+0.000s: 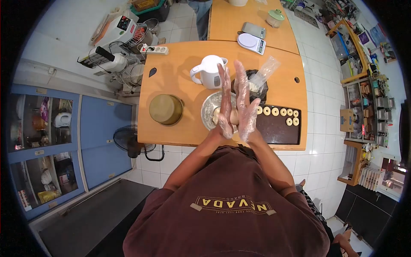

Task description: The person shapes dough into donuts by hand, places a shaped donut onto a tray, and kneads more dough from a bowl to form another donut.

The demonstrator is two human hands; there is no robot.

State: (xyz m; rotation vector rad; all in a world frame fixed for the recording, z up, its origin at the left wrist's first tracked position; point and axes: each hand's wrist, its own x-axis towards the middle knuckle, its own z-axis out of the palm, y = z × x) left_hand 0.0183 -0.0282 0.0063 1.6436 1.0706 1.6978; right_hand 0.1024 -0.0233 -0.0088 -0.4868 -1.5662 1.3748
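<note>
My left hand (225,100) and my right hand (245,103), both in clear plastic gloves, face each other with fingers stretched out. A small pale dough ball (234,117) is held between the two palms, partly hidden by them. Beneath the hands stands a metal bowl (206,109) with flour on its inside and some dough (216,115) in it. Beside my right hand lies a dark baking tray (278,130). Several small dough rings (275,112) sit on it along the far edge and at the right.
A white electric kettle (210,73) and a clear plastic bag (266,73) stand beyond the bowl. A brownish round container (165,109) is at the left. Two scales (251,43) and a green-lidded jar (275,18) lie farther back. Another person's legs (201,19) show beyond the table.
</note>
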